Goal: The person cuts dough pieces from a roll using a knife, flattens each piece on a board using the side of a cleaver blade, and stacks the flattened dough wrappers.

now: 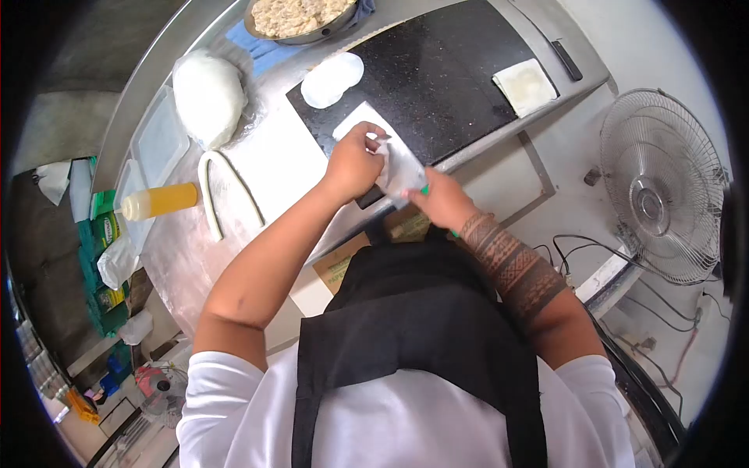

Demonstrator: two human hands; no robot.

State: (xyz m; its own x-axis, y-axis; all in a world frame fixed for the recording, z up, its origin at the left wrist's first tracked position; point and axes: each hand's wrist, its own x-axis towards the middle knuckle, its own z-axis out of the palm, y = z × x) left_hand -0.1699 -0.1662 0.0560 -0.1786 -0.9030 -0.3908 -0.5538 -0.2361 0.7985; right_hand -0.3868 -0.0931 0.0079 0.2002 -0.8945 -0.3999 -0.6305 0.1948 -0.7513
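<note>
My left hand (357,164) is closed at the near-left edge of the black board (437,70), its fingers pinching a crumpled whitish sheet (387,168). Beneath it lies a white rectangular piece (373,117), partly covered by the hand. My right hand (443,201), to the right and nearer my apron, is wrapped round something with a green part (425,189), mostly hidden by the fingers. The pale sheet reaches from one hand to the other. Thin white rounds (333,80) rest on the board just beyond my left hand.
Farther off stands a bowl of chunky mixture (296,17). Leftward are a bagged white mass (208,99), a bent dough strip (211,191), a yellow-filled bottle (162,201) and clear containers (160,136). A folded cloth (525,87) lies on the board's right; a fan (651,199) stands beyond the counter.
</note>
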